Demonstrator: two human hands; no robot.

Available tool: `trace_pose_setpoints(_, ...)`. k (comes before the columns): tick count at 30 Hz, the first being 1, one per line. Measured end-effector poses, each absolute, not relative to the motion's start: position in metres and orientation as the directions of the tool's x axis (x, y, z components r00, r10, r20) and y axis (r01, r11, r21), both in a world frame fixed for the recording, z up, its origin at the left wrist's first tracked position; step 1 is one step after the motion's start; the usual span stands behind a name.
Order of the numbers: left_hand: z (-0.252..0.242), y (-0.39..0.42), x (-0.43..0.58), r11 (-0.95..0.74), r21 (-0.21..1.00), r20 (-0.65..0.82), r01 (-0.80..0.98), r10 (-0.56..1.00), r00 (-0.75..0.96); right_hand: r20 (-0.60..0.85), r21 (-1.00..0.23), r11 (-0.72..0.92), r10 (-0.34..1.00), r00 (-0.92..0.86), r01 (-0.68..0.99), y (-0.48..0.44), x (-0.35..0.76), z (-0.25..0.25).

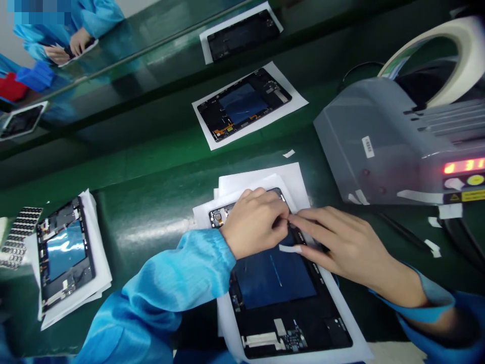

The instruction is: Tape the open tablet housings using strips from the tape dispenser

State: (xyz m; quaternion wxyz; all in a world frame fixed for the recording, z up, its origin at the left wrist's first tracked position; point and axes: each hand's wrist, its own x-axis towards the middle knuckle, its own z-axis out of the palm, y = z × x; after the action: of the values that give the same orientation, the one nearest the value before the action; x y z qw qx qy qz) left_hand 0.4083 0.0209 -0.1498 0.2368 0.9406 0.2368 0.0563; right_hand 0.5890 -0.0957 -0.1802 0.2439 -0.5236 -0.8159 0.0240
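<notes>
Tablet shell (278,288), its inner parts bared, lies face-up at the middle of the worktop's (151,212) near edge in the head view, directly before the person. It rests on loose paper sheets (293,177), probably there to spare its underside from scratches. The left hand (257,220) bends over its far end, fingers curled; whether anything is clasped inside cannot be told. The right hand (341,242) comes from the right, its fingertips meeting those of the left, perhaps so that both can work on one small spot. A short white strip (288,248) sits at the right thumb's tip; whether it is pinched or merely stuck there is unclear.

Towards the worktop's left, a second tablet (66,250) lies on a paper stack, beside a sheet of small parts (22,237). On the right, near enough for the right hand, stands a grey machine (379,126) with a large tape roll (470,55), likely placed for easy reach. Its red display (464,166) seems to read "31", partly cut by the picture's edge. A barcode label (367,146) and a yellow warning label (473,195) carry print too small to read; no brand is legible.
</notes>
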Motion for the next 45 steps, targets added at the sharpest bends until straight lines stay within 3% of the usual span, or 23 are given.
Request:
trace_pose_setpoints(4,-0.159,0.014,0.389,-0.831,0.411,0.108,0.374,0.452,0.886,0.342,-0.188,0.464,0.857,-0.385,0.866,-0.095,0.583,-0.18)
trace_pose_setpoints(9,-0.168,0.008,0.381,-0.921,0.221,0.309,0.322,0.379,0.872,0.321,-0.1,0.449,0.859,-0.398,0.888,-0.094,0.578,-0.173)
trace_pose_setpoints(13,-0.169,0.009,0.381,-0.96,0.123,0.352,0.252,0.279,0.894,0.324,-0.04,0.462,0.845,-0.426,0.886,-0.092,0.575,-0.168)
trace_pose_setpoints(19,-0.169,0.009,0.379,-0.975,0.063,0.356,0.212,0.22,0.908,0.439,-0.195,0.497,0.815,-0.378,0.846,-0.089,0.582,-0.168)
trace_pose_setpoints(22,-0.169,0.008,0.378,-0.982,0.029,0.329,0.188,0.187,0.926,0.39,-0.208,0.488,0.836,-0.385,0.848,-0.082,0.587,-0.167)
trace_pose_setpoints(28,-0.169,0.008,0.376,-0.98,0.032,0.381,0.195,0.192,0.904,0.253,-0.101,0.612,0.778,-0.575,0.784,-0.051,0.588,-0.158)
trace_pose_setpoints(34,-0.17,0.01,0.373,-0.985,0.028,0.352,0.171,0.17,0.921,0.175,-0.135,0.643,0.764,-0.621,0.754,-0.04,0.586,-0.153)
trace_pose_setpoints(45,-0.171,0.008,0.372,-0.981,0.016,0.374,0.195,0.187,0.908,0.347,-0.065,0.62,0.749,-0.565,0.782,-0.057,0.588,-0.161)
